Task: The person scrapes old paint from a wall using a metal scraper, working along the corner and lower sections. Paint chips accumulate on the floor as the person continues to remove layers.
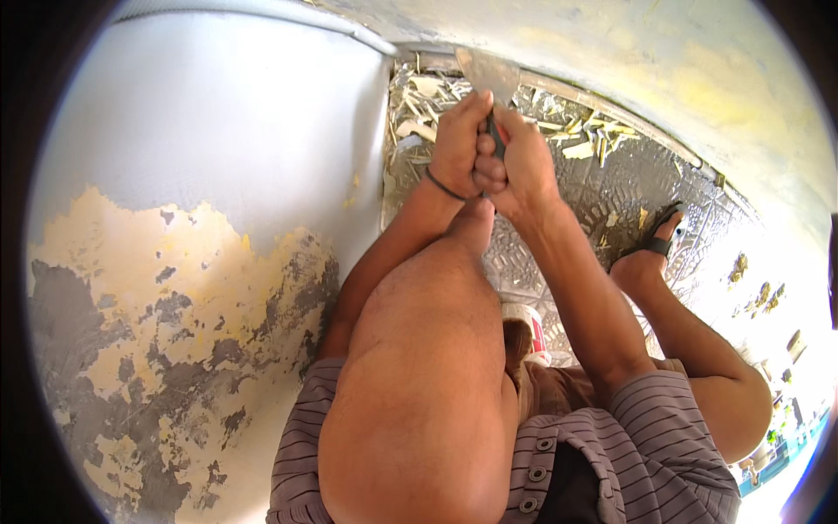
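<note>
With both fists together, I grip the dark handle with a red part of a wide scraper [490,75]. My left hand [456,141], with a thin black band at the wrist, closes around it from the left. My right hand [527,154] wraps the same handle from the right. The broad metal blade points away from me and reaches the foot of the wall [628,52], over its bottom edge. Pale paint flakes and strips [425,98] lie on the wet floor around the blade. My fingers hide most of the handle.
A wall [196,118] stands close on the left, its lower paint peeled to grey. A pipe [294,16] runs along it. My raised knee [419,367] is between my arms. A white and red bucket [533,331] sits on the patterned tile floor [517,262], near my sandalled foot [664,236].
</note>
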`<state>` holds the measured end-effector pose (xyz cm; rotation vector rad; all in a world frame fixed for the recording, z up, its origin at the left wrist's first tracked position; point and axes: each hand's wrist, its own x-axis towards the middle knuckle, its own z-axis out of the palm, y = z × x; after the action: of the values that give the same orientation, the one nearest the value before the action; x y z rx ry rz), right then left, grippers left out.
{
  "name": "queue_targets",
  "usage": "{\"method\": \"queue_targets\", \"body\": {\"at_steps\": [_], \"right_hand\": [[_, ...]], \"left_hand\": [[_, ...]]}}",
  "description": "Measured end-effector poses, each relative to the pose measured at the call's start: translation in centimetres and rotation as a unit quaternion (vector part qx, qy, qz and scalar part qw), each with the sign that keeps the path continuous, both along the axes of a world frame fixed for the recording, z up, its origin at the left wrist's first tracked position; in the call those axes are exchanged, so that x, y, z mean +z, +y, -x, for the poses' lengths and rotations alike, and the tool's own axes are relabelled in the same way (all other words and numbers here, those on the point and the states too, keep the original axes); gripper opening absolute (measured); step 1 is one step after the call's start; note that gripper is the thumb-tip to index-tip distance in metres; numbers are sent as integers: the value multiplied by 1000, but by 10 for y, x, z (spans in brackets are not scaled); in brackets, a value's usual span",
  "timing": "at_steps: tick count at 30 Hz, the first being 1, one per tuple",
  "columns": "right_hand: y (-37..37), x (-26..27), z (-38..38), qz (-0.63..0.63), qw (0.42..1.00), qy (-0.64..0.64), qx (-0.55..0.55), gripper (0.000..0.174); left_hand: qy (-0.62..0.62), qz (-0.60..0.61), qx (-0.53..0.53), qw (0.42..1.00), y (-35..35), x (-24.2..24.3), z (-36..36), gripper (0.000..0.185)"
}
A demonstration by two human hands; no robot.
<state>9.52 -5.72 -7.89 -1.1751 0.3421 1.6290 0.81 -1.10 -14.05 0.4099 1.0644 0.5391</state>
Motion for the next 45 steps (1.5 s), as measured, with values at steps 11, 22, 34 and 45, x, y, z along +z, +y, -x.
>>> {"method": "queue_targets", "body": {"at_steps": [11, 22, 34, 45], "right_hand": [[13, -32, -7, 15, 998, 10, -58, 25], [25, -25, -9, 17, 999, 6, -28, 27], [13, -38, -22, 27, 999, 31, -18, 26], [13, -24, -22, 11, 999, 42, -31, 24]], "left_hand": [[-138, 101, -27, 985, 15, -19, 4, 29], [-197, 176, -30, 964, 21, -34, 9, 33], [-25, 116, -20, 993, 12, -3, -19, 54], [-41, 131, -25, 990, 16, 0, -13, 43]]}}
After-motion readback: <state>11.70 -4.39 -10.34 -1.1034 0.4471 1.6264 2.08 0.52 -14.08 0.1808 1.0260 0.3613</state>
